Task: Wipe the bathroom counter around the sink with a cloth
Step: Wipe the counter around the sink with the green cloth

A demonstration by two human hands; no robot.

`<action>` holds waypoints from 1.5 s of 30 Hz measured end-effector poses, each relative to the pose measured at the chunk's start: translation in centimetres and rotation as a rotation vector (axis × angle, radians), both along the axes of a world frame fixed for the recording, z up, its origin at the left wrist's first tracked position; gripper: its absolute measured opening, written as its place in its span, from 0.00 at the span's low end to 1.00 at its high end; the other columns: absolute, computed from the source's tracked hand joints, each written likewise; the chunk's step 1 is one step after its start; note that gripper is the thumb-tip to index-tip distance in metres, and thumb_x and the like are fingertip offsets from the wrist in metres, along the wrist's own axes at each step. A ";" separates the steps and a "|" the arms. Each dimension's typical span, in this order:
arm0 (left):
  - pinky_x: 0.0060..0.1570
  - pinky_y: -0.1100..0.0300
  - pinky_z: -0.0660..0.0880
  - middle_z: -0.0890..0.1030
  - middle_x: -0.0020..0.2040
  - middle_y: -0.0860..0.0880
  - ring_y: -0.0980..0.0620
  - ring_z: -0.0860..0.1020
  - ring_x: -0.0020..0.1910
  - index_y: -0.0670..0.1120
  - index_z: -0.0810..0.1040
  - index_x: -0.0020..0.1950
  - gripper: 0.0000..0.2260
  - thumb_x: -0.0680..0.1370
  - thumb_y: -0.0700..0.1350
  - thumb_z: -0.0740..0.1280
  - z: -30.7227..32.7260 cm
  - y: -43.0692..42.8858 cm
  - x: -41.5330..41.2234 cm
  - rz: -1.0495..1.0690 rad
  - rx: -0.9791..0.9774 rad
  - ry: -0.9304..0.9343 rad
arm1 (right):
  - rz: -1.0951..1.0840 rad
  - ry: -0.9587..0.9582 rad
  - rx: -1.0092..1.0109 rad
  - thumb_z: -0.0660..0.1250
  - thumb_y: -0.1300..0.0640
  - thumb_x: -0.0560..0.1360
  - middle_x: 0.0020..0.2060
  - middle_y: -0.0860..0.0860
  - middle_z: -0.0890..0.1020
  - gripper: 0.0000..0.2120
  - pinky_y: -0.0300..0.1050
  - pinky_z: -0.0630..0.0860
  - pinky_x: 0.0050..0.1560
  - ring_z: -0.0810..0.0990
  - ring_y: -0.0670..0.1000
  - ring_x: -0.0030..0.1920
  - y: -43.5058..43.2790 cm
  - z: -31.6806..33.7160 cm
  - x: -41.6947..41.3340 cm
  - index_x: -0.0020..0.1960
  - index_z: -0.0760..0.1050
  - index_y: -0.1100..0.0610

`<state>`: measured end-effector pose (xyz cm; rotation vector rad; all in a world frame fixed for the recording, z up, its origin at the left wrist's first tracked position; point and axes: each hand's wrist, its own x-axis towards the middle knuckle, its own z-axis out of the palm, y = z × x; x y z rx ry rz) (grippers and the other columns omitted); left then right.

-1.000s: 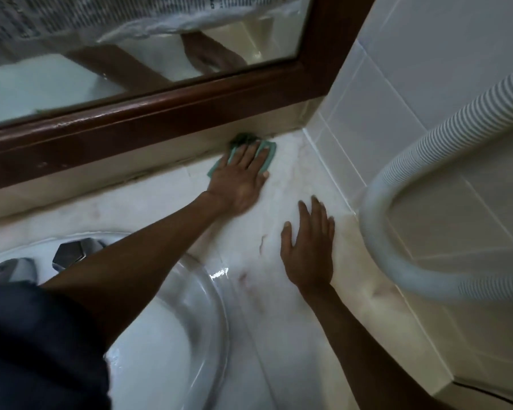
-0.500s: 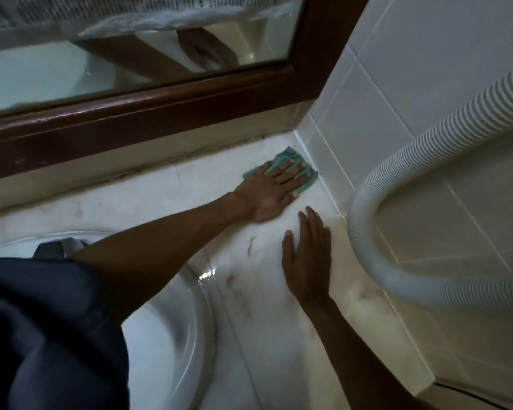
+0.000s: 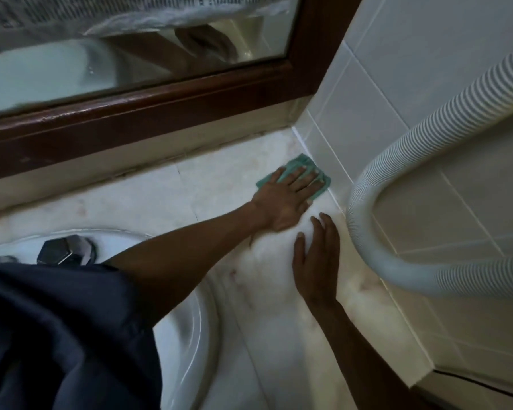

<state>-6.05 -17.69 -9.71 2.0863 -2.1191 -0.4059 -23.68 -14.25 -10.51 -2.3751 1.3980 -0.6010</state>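
A green cloth (image 3: 300,163) lies flat on the pale marble counter (image 3: 219,184), at the back right corner where the counter meets the tiled side wall. My left hand (image 3: 288,199) presses down on it with fingers spread, reaching across the white sink (image 3: 202,329). Just in front of it, my right hand (image 3: 316,255) rests palm down on the bare counter and holds nothing. Faint reddish stains mark the marble near the sink rim.
A chrome tap handle (image 3: 64,251) sits at the sink's back edge. A ribbed white hose (image 3: 365,202) loops down along the tiled wall (image 3: 427,69) beside my hands. A dark wooden mirror frame (image 3: 160,113) runs along the back.
My left hand has slid the cloth rightwards along the back of the counter, from below the mirror frame to the tiled side wall. My right hand has stayed in place.
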 end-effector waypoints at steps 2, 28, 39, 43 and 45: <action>0.80 0.44 0.45 0.52 0.83 0.51 0.48 0.49 0.83 0.56 0.49 0.83 0.25 0.85 0.56 0.44 -0.1 -0.4 1.3 -0.084 -0.017 -0.022 | -0.006 0.016 -0.012 0.61 0.54 0.82 0.72 0.57 0.70 0.21 0.55 0.67 0.72 0.67 0.55 0.74 0.0 0.2 -0.3 0.72 0.68 0.61; 0.80 0.43 0.41 0.47 0.84 0.50 0.47 0.45 0.83 0.51 0.47 0.84 0.26 0.85 0.54 0.45 0.7 8.7 1.3 0.443 0.021 0.026 | 0.120 0.094 -0.068 0.59 0.55 0.82 0.74 0.58 0.68 0.20 0.57 0.61 0.74 0.64 0.58 0.75 -0.8 -0.4 -1.1 0.71 0.68 0.62; 0.79 0.46 0.37 0.47 0.84 0.50 0.48 0.44 0.83 0.51 0.47 0.84 0.26 0.86 0.54 0.47 0.6 19.7 -13.2 0.442 0.017 0.082 | 0.270 0.187 0.000 0.55 0.52 0.83 0.77 0.58 0.63 0.22 0.56 0.57 0.77 0.60 0.57 0.77 1.7 0.5 -7.2 0.75 0.64 0.59; 0.80 0.45 0.43 0.46 0.84 0.51 0.49 0.43 0.83 0.53 0.46 0.84 0.27 0.85 0.55 0.45 0.5 23.5 -16.6 0.474 0.028 0.059 | 0.307 0.153 0.013 0.55 0.53 0.83 0.77 0.59 0.63 0.22 0.56 0.57 0.77 0.60 0.59 0.77 3.9 0.5 -10.3 0.75 0.65 0.60; 0.80 0.45 0.43 0.47 0.84 0.51 0.49 0.43 0.83 0.53 0.46 0.84 0.27 0.85 0.56 0.44 0.5 25.3 -18.4 0.509 0.032 0.053 | 0.332 0.157 0.011 0.55 0.52 0.83 0.77 0.59 0.63 0.22 0.56 0.58 0.77 0.60 0.59 0.77 5.2 0.5 -11.9 0.75 0.65 0.60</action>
